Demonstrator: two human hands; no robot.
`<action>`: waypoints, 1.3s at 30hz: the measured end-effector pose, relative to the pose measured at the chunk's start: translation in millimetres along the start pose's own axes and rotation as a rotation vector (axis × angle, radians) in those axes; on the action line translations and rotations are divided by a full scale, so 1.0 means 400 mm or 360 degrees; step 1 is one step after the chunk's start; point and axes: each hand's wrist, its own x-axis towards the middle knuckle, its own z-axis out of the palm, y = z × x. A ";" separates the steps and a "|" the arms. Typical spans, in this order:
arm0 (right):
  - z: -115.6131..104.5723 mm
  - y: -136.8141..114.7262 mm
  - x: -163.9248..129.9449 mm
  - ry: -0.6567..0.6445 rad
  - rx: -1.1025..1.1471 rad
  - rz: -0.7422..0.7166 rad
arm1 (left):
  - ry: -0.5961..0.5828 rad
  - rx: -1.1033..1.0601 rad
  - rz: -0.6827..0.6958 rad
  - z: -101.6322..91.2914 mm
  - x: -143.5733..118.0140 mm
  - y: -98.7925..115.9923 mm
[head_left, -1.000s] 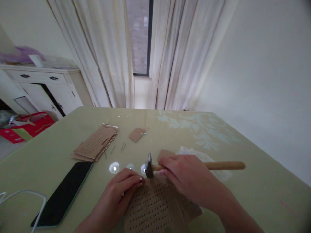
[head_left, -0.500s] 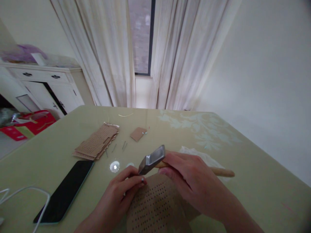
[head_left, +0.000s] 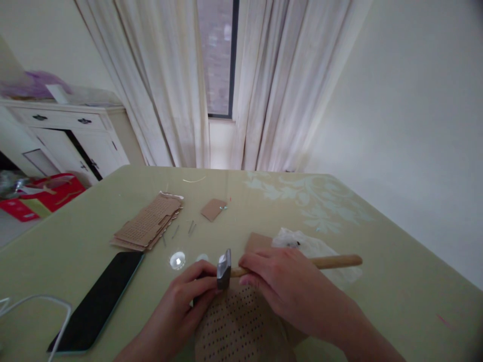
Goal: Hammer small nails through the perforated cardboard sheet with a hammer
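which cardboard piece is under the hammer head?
The perforated piece nearest the camera, under both hands. The stack by the phone and the small plain scrap lie farther back, untouched.

- The green table (head_left: 377, 281) lies bare to the right of the right hand (head_left: 279, 284), out to its edge; a hand could pass there freely.
- The hammer (head_left: 226, 269) handle sticks out rightward over a clear plastic bag (head_left: 320, 251), blocking the way just behind that hand.
- Left of the left hand (head_left: 188, 301), a black phone (head_left: 100, 299) and a white cable (head_left: 56, 314) take up the near corner.
- Farther back stand a stack of perforated cardboard (head_left: 149, 226), loose nails (head_left: 191, 228) and a small cardboard piece (head_left: 213, 208); a bare strip runs between them and the hands.
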 end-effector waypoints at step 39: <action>-0.006 0.022 -0.001 -0.0200 -0.0138 0.0109 | -0.0094 -0.0087 -0.0567 -0.003 0.004 0.002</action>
